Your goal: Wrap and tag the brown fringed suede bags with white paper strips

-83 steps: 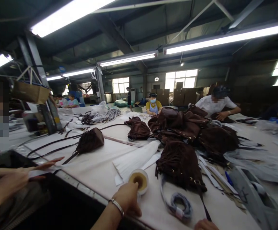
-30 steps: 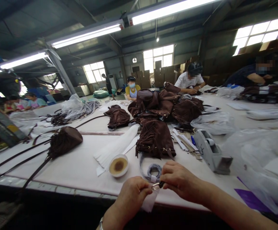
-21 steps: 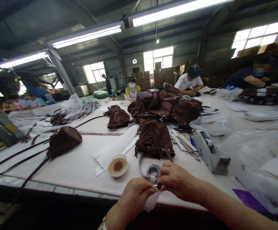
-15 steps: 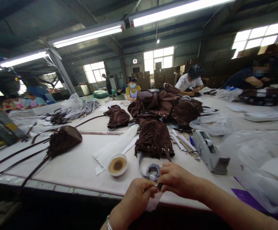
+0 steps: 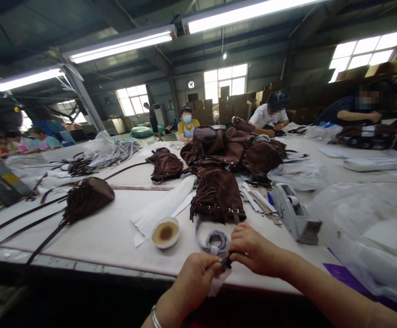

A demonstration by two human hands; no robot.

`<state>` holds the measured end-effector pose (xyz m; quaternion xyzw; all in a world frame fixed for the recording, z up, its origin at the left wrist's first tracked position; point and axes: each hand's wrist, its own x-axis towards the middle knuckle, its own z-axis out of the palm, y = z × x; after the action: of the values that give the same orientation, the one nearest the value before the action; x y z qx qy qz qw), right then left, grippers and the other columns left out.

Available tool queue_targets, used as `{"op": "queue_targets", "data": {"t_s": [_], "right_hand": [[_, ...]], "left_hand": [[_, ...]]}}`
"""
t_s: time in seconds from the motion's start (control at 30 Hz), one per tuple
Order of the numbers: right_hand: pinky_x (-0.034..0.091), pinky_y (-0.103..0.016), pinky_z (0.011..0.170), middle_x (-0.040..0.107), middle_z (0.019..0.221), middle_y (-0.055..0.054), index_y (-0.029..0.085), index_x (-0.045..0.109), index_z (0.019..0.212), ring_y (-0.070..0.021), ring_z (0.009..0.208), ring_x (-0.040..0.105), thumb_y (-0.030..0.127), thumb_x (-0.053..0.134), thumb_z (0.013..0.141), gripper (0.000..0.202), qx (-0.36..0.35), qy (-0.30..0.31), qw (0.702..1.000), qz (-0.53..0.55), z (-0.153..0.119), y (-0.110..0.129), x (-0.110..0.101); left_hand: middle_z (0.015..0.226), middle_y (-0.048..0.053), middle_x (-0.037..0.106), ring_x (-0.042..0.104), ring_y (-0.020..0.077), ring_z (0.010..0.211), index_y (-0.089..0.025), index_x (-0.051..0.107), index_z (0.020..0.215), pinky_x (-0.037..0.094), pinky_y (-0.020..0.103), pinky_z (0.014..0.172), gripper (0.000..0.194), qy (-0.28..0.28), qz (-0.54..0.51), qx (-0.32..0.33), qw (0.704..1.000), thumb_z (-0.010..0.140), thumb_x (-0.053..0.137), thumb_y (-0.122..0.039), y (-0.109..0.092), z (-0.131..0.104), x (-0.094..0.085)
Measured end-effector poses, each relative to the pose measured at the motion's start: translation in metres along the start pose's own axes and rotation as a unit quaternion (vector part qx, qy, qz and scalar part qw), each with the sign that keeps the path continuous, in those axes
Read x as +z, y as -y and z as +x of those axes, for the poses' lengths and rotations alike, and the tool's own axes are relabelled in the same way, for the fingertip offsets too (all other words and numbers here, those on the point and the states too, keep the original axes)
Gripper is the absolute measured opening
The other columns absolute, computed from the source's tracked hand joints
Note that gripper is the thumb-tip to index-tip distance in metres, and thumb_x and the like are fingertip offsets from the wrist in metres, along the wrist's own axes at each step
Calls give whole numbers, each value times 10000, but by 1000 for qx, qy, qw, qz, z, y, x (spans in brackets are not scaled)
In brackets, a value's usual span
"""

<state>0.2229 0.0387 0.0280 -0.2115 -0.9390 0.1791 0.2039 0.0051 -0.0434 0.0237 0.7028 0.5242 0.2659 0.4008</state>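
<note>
Near the table's front edge, my left hand (image 5: 196, 275) and my right hand (image 5: 253, 248) are pinched round a small dark strap end (image 5: 226, 260) between them. White tissue (image 5: 216, 284) hangs below my left fingers. Just beyond my hands lies a coil of grey wrapped strap (image 5: 218, 241) with a white band. The coil's strap leads back to a brown fringed bag (image 5: 218, 196), which lies on the white table (image 5: 116, 241). To the left of the coil is a white bowl (image 5: 166, 233) with a brownish content.
A grey tape dispenser (image 5: 296, 214) stands right of the bag, beside paper strips (image 5: 260, 200). Further right lies clear plastic (image 5: 372, 237). Brown bags (image 5: 232, 146) are heaped behind. Another fringed bag (image 5: 89, 198) lies left. Several people sit round the tables.
More of the dark strap end now shows between my fingers, and my right hand has tilted slightly. The whole view has shifted a little.
</note>
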Motion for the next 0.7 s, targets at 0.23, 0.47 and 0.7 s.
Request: {"op": "queue_targets", "data": {"t_s": [0.23,0.47,0.7], "right_hand": [[363,-368,817,659,729,-33,190,667,771,-185,760,570,189,585,862,122,12,-15,1000,-16,2,8,8],[407,-376,818,689,801,-49,200,662,849,-215,826,602,217,618,835,49,23,-17,1000,1,-7,6,7],[427,-392,821,687,751,-34,218,637,705,-231,888,623,158,593,826,142,16,-30,998,-61,-17,-22,10]], "left_hand": [[638,-27,525,415,120,640,-166,625,675,294,244,600,356,-9,-43,-20,999,937,436,-316,-7,10,13],[598,-8,495,404,127,586,-178,599,610,259,266,548,319,-3,32,-18,999,865,475,-324,13,22,29],[535,27,483,457,193,575,-231,651,572,322,312,570,313,11,171,-86,982,792,540,-424,62,62,52]]}}
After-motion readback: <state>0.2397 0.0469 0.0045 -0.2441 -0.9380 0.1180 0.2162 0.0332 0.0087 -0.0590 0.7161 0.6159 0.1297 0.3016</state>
